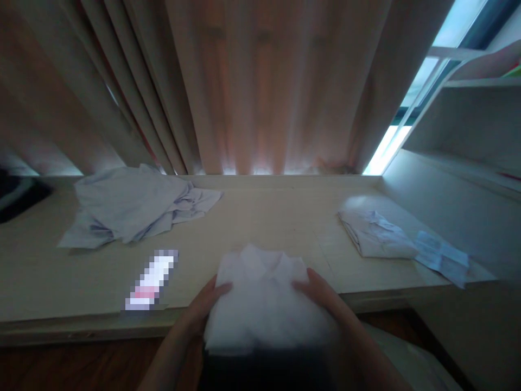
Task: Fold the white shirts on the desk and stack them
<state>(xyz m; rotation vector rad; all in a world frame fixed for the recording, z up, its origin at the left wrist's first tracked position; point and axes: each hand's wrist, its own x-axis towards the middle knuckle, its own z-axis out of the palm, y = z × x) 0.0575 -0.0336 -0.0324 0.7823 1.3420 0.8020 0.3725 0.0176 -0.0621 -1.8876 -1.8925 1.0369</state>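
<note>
While long curtains (277,87) hang across the back, a pale counter (260,217) spans the view below them. A crumpled white garment (130,203) lies spread at its left rear. The folded white shirt (264,298) is at the counter's near edge, collar toward the curtains. A smaller folded garment (376,236) lies at right, just beside a bluish flat piece (442,258); a pixelated oblong item (151,279) lies left of the shirt. The left hand (207,301) and right hand (319,290) grip the shirt's opposite sides, thumbs on top.

There are three pale garments (262,298) and one bluish piece (442,255).
</note>
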